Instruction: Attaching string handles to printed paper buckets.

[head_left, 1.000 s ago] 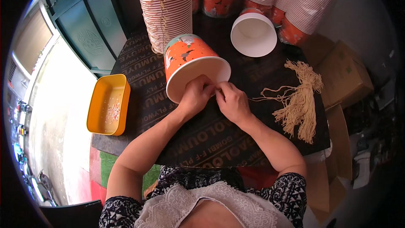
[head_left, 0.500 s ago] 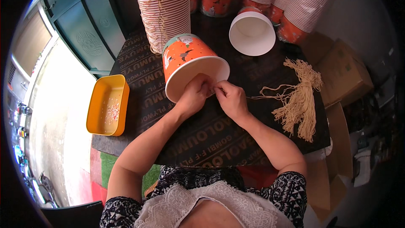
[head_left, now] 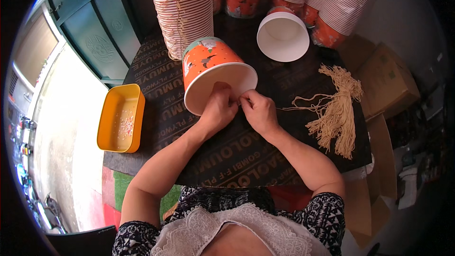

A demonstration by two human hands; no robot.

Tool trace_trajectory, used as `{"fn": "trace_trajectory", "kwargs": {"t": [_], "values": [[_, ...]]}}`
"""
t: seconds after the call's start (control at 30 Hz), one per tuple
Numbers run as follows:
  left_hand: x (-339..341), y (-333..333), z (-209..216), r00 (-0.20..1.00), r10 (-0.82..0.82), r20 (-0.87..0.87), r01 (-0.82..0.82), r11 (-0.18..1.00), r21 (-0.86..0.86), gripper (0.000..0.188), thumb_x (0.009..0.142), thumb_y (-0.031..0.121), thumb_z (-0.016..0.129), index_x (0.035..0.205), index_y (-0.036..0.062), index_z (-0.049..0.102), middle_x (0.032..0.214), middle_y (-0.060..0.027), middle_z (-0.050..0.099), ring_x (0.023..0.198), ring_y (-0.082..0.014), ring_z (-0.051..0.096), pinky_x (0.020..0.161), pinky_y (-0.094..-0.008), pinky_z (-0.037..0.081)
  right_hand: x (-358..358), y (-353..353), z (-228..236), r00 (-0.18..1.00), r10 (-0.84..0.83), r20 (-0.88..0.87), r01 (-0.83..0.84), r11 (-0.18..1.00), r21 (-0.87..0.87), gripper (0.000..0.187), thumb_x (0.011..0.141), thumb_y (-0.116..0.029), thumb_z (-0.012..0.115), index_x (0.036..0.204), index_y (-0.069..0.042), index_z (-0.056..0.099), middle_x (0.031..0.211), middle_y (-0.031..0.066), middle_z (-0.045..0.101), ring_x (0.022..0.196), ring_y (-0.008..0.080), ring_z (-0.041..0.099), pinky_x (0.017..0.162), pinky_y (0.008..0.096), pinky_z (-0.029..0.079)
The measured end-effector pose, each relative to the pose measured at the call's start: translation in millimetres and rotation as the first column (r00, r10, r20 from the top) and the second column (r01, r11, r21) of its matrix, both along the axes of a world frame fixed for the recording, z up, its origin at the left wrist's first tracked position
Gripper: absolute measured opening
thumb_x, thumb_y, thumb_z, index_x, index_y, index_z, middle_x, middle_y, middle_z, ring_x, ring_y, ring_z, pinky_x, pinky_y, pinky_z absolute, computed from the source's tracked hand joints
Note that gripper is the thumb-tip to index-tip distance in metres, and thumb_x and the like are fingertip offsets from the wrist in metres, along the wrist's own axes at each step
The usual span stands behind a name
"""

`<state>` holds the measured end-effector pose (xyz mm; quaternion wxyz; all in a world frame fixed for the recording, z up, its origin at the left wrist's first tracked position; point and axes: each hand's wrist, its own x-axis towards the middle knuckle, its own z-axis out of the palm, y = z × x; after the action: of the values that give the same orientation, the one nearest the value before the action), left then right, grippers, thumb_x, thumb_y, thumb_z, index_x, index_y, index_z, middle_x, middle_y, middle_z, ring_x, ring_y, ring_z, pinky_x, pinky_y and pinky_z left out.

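An orange paper bucket (head_left: 208, 64) with a green base band and animal prints lies tilted on the table, its white mouth facing me. My left hand (head_left: 220, 104) reaches into the mouth with fingers curled near the lower right inner wall; its fingertips are partly hidden. Just outside the rim, my right hand (head_left: 259, 110) is closed in a pinch, close to the left fingers. Whatever lies between the fingertips is too small to make out. To the right lies a bundle of cream cords (head_left: 334, 111), a few strands trailing toward my right hand.
A tall stack of buckets (head_left: 185, 19) stands behind the bucket, with cords down its side. Another white-mouthed bucket (head_left: 283, 37) lies at the back, before several wrapped stacks (head_left: 343, 7). A yellow tub (head_left: 121, 118) with small beads sits left. Cardboard boxes (head_left: 386, 80) stand right.
My left hand has turned slightly and its fingers have shifted a little inside the bucket's mouth. The right hand stays pinched at the rim; the bucket has barely moved.
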<state>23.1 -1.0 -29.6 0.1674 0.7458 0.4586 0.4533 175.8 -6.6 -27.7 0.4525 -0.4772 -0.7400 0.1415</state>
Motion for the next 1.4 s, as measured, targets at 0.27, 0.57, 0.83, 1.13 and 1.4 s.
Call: {"fn": "trace_trajectory", "kwargs": {"t": [0.27, 0.57, 0.83, 1.13, 1.4], "values": [[-2.3, -3.9, 1.4, 0.999, -0.023, -0.033, 0.019, 0.996, -0.093, 0.009, 0.07, 0.002, 0.062, 0.077, -0.004, 0.065, 0.11, -0.0233, 0.055, 0.104, -0.0378, 0.053, 0.089, -0.0409, 0.045, -1.1, -1.0, 0.3, 1.0, -0.013, 0.016, 0.013, 1.0, 0.002, 0.009, 0.082, -0.005, 0.065, 0.087, -0.003, 0.057, 0.076, 0.0154, 0.065, 0.069, 0.0333, 0.066, 0.057, 0.0387, 0.051], [-3.1, -3.5, 0.9, 1.0, -0.017, 0.002, 0.017, 0.996, -0.086, 0.009, 0.07, 0.002, 0.063, 0.076, -0.0013, 0.067, 0.108, -0.0216, 0.057, 0.104, -0.0366, 0.053, 0.089, -0.0412, 0.045, 0.0, -2.8, 3.7, 0.995, 0.006, 0.102, -0.017, 0.993, 0.113, 0.007, 0.08, -0.003, 0.065, 0.085, -0.004, 0.06, 0.078, 0.0151, 0.064, 0.071, 0.0342, 0.064, 0.058, 0.0396, 0.051], [-5.6, -0.4, -1.4, 0.999, 0.005, 0.036, -0.002, 0.996, -0.091, 0.01, 0.071, 0.004, 0.064, 0.078, -0.0025, 0.068, 0.106, -0.0196, 0.058, 0.103, -0.0352, 0.054, 0.089, -0.0403, 0.045, 0.3, -3.9, 0.4, 0.99, 0.031, 0.138, -0.045, 0.994, 0.103, 0.009, 0.079, -0.002, 0.064, 0.087, -0.005, 0.065, 0.083, 0.0134, 0.065, 0.073, 0.0338, 0.064, 0.06, 0.0395, 0.052], [-11.4, 3.9, -1.2, 0.998, -0.058, 0.01, 0.059, 0.988, -0.145, 0.017, 0.075, 0.008, 0.065, 0.087, -0.0026, 0.068, 0.11, -0.019, 0.058, 0.106, -0.0333, 0.054, 0.094, -0.038, 0.043, -1.1, 0.0, -3.7, 0.993, 0.026, 0.112, -0.041, 0.991, 0.131, 0.008, 0.077, -0.001, 0.065, 0.084, -0.004, 0.065, 0.081, 0.0134, 0.064, 0.071, 0.0342, 0.063, 0.06, 0.0404, 0.051], [-7.8, 2.8, -2.4, 0.999, -0.021, 0.044, 0.026, 0.993, -0.114, 0.009, 0.072, 0.003, 0.063, 0.078, -0.0038, 0.066, 0.105, -0.0208, 0.058, 0.1, -0.036, 0.056, 0.088, -0.0398, 0.046, -0.1, 2.3, -5.9, 0.996, 0.085, -0.018, -0.085, 0.996, -0.021, 0.007, 0.081, -0.006, 0.063, 0.087, -0.003, 0.063, 0.085, 0.0163, 0.063, 0.079, 0.0377, 0.062, 0.065, 0.0445, 0.049]]}}
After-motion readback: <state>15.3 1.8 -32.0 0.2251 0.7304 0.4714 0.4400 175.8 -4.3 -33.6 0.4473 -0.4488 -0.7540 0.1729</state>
